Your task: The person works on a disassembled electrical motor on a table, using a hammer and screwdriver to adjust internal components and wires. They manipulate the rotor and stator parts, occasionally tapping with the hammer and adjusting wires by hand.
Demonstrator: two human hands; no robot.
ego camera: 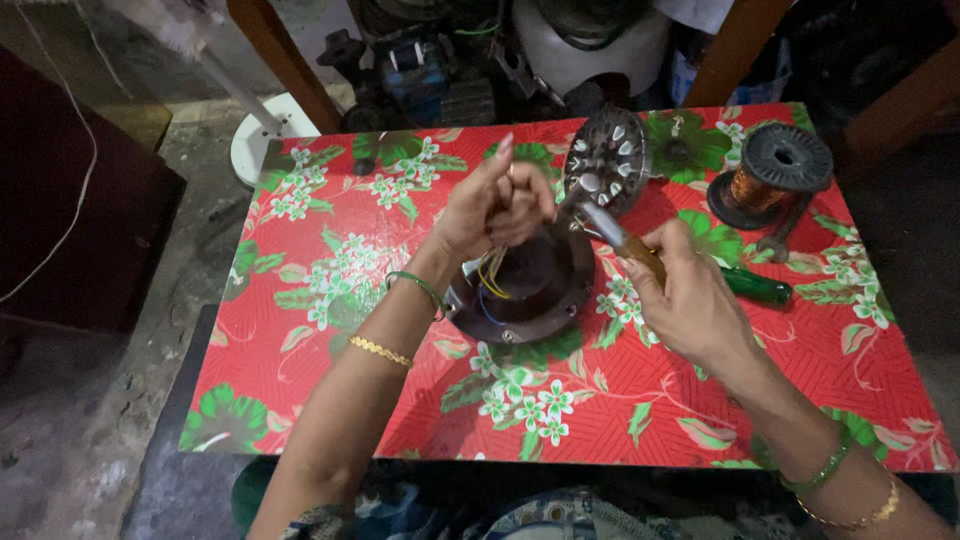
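Observation:
My left hand (495,205) is closed around a small part with thin yellow and blue wires (490,280) trailing down into a dark round motor housing (535,290) on the table. My right hand (685,295) grips the amber handle of a screwdriver (625,240). Its metal shaft points up-left toward a round slotted motor core (607,160) that stands tilted just behind the housing. Both wrists wear green and gold bangles.
The table (330,300) has a red cover with green and white flowers. A spool of copper wire (770,175) and a green-handled tool (755,287) lie at the right. Machine parts crowd the far edge, and a white fan base (262,135) stands on the floor.

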